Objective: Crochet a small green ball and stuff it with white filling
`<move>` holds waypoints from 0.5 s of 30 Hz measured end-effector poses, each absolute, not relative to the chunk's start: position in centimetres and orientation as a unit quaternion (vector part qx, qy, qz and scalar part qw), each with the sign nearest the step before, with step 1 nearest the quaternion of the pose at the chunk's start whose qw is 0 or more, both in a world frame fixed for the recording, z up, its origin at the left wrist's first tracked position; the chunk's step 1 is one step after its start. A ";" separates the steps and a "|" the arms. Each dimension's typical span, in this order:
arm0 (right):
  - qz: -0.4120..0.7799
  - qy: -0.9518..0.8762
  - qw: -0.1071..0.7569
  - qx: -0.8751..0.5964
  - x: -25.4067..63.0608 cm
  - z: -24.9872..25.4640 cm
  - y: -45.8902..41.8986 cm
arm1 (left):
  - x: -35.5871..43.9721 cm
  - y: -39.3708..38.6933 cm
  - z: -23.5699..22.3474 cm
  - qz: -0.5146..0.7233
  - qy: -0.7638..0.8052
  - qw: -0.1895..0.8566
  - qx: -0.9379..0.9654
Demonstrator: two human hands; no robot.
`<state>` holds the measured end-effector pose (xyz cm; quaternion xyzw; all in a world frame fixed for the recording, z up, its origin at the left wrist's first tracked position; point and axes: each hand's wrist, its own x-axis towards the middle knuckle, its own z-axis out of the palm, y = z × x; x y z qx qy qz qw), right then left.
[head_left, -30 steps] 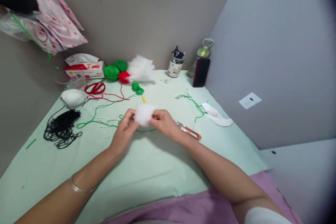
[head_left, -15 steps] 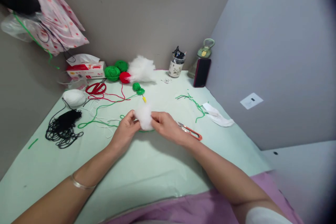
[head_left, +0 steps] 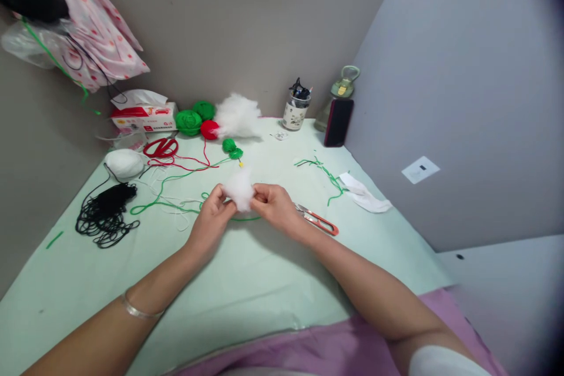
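Observation:
A small tuft of white fiber stuffing [head_left: 239, 190] is pinched between my two hands above the middle of the table. My left hand [head_left: 213, 214] grips its left side with thumb and fingers. On the other side, my right hand [head_left: 277, 208] closes its fingertips on the right edge. Green yarn [head_left: 165, 188] runs along the table from the left and passes beneath the hands. Just beyond the tuft lies a small green crocheted piece [head_left: 232, 148] with a yellow-tipped end. Orange-handled thread snips [head_left: 318, 220] lie by my right wrist.
A bigger heap of white stuffing [head_left: 238, 116] sits at the back beside green yarn balls [head_left: 189, 122] and a red one [head_left: 210, 130]. Red scissors [head_left: 161, 148], black yarn [head_left: 108, 211] and white yarn [head_left: 124, 163] are leftward. A phone [head_left: 339, 123] leans on a bottle [head_left: 342, 89].
The tuft has changed shape, its top now drawn to a point and covering more of the yellow tip. Both hands keep their hold and have shifted very slightly.

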<state>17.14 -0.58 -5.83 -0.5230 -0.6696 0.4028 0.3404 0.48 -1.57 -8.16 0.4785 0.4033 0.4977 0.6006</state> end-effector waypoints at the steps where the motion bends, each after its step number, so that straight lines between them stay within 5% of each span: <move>1: 0.397 -0.665 0.345 -0.530 17.2 -5.9 -0.5 | 0.6 -1.7 -8.0 0.491 0.396 0.610 0.479; 15: 0.445 -0.682 0.316 -0.487 16.3 -4.5 -2.1 | 0.4 -0.6 -8.3 0.501 0.431 0.582 0.474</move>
